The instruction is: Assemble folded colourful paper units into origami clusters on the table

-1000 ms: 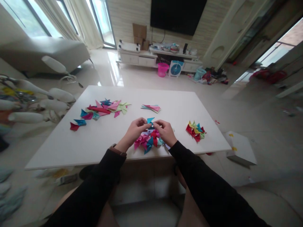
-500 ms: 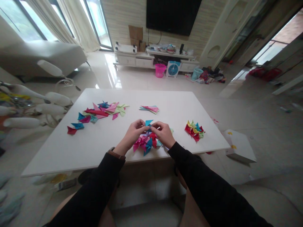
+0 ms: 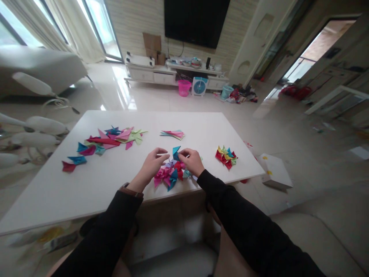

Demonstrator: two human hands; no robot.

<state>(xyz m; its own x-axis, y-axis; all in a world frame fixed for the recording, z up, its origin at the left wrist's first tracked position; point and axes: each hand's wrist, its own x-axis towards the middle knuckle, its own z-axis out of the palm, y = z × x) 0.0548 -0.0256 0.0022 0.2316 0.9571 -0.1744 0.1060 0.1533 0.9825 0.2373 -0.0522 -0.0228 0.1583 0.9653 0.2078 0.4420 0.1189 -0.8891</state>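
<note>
My right hand (image 3: pixel 192 161) pinches a folded blue origami paper (image 3: pixel 176 153) above the near edge of the white table (image 3: pixel 115 184). To its left, my left hand (image 3: pixel 154 163) is off the paper, its thumb and fingers apart. Below both hands lies a pile of folded paper pieces (image 3: pixel 163 176) in pink, red, blue and pale green, partly covered by my right hand. A fanned stack of flat paper (image 3: pixel 173 134) rests just beyond my hands.
On the table's left lies a spread of folded paper (image 3: pixel 108 139) in several colours. A smaller red, yellow and green cluster (image 3: pixel 226 157) sits at the right. A white box (image 3: pixel 275 171) stands on the floor past the right edge. White bottle-shaped holders (image 3: pixel 43 125) rise at the left.
My left hand has let go of the blue paper and moved left, its fingers opening. The right hand keeps hold of the paper, now turned. The view has swung to the right.
</note>
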